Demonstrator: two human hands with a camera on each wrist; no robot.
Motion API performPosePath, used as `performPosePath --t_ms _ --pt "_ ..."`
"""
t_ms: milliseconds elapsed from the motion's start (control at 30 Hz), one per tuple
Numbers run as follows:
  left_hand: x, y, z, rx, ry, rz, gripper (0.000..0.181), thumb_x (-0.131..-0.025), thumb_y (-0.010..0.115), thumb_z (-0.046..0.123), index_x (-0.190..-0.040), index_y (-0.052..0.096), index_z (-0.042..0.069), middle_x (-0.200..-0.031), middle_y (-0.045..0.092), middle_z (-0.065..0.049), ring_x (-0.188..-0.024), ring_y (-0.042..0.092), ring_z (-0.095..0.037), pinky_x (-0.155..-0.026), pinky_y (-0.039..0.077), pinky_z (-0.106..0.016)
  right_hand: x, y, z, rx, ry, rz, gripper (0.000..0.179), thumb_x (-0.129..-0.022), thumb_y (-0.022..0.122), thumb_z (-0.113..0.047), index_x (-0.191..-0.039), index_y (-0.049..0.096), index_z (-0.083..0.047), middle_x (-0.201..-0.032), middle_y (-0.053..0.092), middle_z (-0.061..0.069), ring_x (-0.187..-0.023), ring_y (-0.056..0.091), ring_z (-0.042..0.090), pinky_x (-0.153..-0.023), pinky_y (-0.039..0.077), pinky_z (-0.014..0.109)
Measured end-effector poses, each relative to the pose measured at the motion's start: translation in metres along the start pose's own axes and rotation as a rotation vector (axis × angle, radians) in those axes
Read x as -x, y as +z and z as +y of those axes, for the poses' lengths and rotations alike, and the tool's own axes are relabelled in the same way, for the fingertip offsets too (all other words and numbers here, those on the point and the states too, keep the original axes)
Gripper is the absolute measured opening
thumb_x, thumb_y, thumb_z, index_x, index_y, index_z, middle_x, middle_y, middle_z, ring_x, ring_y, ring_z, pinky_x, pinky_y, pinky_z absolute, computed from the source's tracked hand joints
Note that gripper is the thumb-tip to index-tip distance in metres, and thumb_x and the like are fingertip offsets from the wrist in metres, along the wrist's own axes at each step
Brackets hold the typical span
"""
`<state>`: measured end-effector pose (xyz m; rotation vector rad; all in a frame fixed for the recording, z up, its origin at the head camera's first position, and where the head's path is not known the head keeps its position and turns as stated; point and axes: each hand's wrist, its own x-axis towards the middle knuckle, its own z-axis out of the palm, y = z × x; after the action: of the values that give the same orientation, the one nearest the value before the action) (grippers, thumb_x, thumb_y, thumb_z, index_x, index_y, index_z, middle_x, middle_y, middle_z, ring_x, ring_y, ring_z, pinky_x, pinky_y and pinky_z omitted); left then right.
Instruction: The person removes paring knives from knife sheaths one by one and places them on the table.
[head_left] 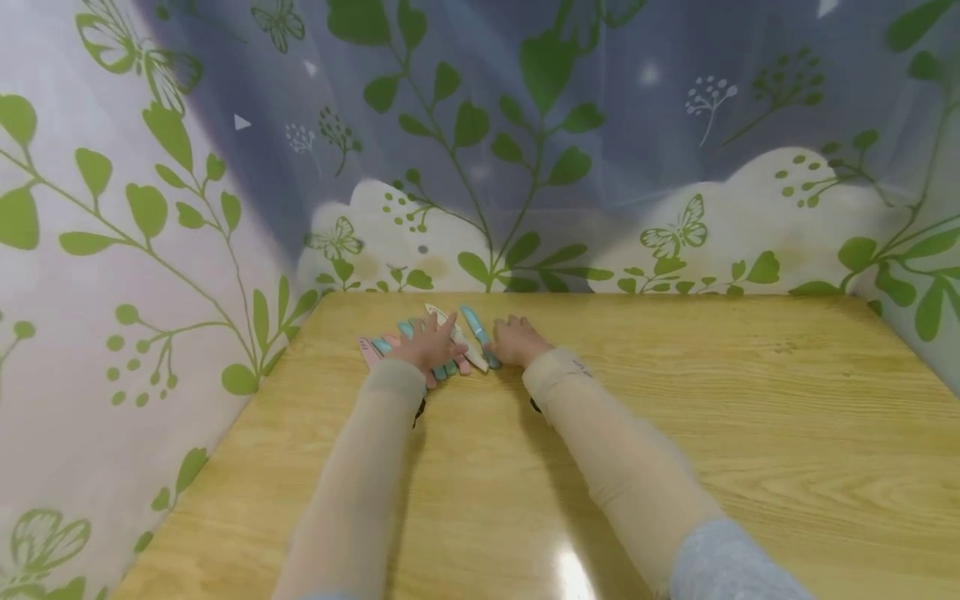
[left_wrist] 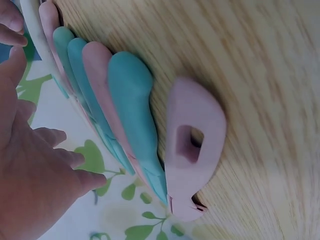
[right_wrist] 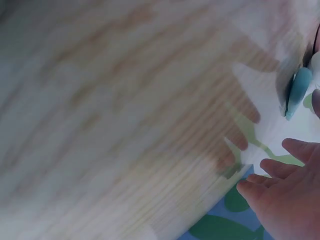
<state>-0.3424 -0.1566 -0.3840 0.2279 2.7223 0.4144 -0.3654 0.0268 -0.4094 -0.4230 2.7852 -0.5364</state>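
Shows long, smooth pink and teal plastic pieces [left_wrist: 131, 82] seemingly already lined up on yellow wooden desk [head_left: 720, 467], with slim blue plastic piece [head_left: 474, 323] still apart; has left hand [head_left: 424, 343] and right hand [head_left: 521, 340] relaxed, holding nothing.

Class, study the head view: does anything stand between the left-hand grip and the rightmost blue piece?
Yes: the white piece lies between the left-hand grip and the blue piece. Nothing visible stands between the right-hand grip and that piece.
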Motion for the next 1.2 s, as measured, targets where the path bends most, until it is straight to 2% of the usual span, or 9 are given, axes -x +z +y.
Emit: performPosePath --t_ms 100,200,333,500,800,900,1000,1133,1200 --pt "0.000 0.002 0.002 -0.026 -0.005 -0.003 0.079 -0.101 0.049 0.039 -0.156 -0.006 0.027 -0.161 -0.010 -0.018 -0.146 -0.010 -0.043 -0.107 0.025 -0.068 -0.002 0.005 -0.003 0.038 -0.014 0.001 0.064 -0.102 0.046 -0.039 -0.150 0.029 0.000 -0.156 0.025 0.023 -0.145 0.016 0.043 -0.119 0.016 0.050" --pt "0.001 0.002 0.003 -0.047 -0.001 0.009 0.073 -0.102 0.042 0.046 -0.156 -0.004 0.027 -0.161 -0.008 -0.018 -0.146 -0.008 -0.043 -0.110 0.021 -0.067 -0.003 0.006 -0.006 0.076 -0.018 0.013 0.060 -0.102 0.047 -0.037 -0.147 0.034 0.001 -0.154 0.029 0.023 -0.145 0.018 0.042 -0.119 0.016 0.049" --pt "0.003 0.002 0.005 -0.054 -0.001 0.009 0.076 -0.101 0.048 0.040 -0.156 -0.003 0.027 -0.162 -0.008 -0.017 -0.147 -0.007 -0.043 -0.111 0.010 -0.069 -0.001 0.007 -0.009 0.118 -0.018 0.020 0.052 -0.102 0.048 -0.034 -0.140 0.045 0.003 -0.148 0.037 0.024 -0.141 0.027 0.042 -0.117 0.023 0.049" --pt "0.005 0.000 0.005 -0.054 -0.027 0.022 0.074 -0.101 0.043 0.048 -0.156 -0.001 0.028 -0.163 -0.005 -0.014 -0.148 -0.005 -0.040 -0.111 0.012 -0.069 -0.001 0.006 -0.009 0.179 -0.029 0.057 0.033 -0.102 0.049 -0.021 -0.120 0.059 0.004 -0.129 0.050 0.023 -0.121 0.044 0.037 -0.102 0.042 0.046" --pt "-0.004 -0.006 0.016 -0.112 0.031 0.045 0.069 -0.102 0.040 0.048 -0.157 0.005 0.025 -0.163 0.001 -0.015 -0.148 -0.003 -0.042 -0.111 0.008 -0.070 -0.003 -0.003 -0.006 0.186 -0.045 0.048 0.018 -0.095 0.050 -0.002 -0.103 0.064 0.005 -0.108 0.060 0.020 -0.092 0.053 0.027 -0.083 0.047 0.038" --pt "-0.005 -0.007 0.021 -0.111 0.027 0.063 0.068 -0.102 0.042 0.047 -0.157 0.007 0.028 -0.163 0.003 -0.012 -0.148 -0.002 -0.040 -0.111 0.007 -0.071 0.001 -0.005 -0.005 0.140 -0.044 0.026 0.020 -0.094 0.051 -0.002 -0.111 0.061 0.006 -0.117 0.057 0.024 -0.098 0.054 0.029 -0.086 0.048 0.040" --pt "-0.006 -0.006 0.025 -0.141 0.048 0.070 0.072 -0.100 0.047 0.045 -0.157 0.008 0.024 -0.163 0.003 -0.011 -0.149 0.002 -0.040 -0.113 0.007 -0.068 0.005 -0.004 -0.002 0.075 -0.020 -0.015 0.034 -0.097 0.047 -0.002 -0.130 0.050 0.006 -0.139 0.041 0.031 -0.118 0.051 0.038 -0.099 0.046 0.045" --pt "-0.009 -0.001 0.029 -0.169 0.094 0.082 0.074 -0.100 0.053 0.039 -0.157 0.010 0.017 -0.163 0.001 -0.013 -0.148 0.004 -0.040 -0.116 0.010 -0.062 0.008 -0.003 0.004 0.068 -0.004 -0.055 0.047 -0.099 0.042 0.000 -0.144 0.033 0.009 -0.153 0.023 0.032 -0.137 0.032 0.045 -0.109 0.037 0.049" --pt "-0.011 0.001 0.032 -0.182 0.105 0.107 0.072 -0.100 0.052 0.037 -0.157 0.012 0.016 -0.163 0.001 -0.015 -0.148 0.005 -0.041 -0.115 0.010 -0.063 0.009 -0.005 0.007 0.109 -0.023 -0.038 0.043 -0.099 0.042 -0.001 -0.139 0.038 0.013 -0.148 0.033 0.031 -0.136 0.036 0.043 -0.108 0.039 0.047"
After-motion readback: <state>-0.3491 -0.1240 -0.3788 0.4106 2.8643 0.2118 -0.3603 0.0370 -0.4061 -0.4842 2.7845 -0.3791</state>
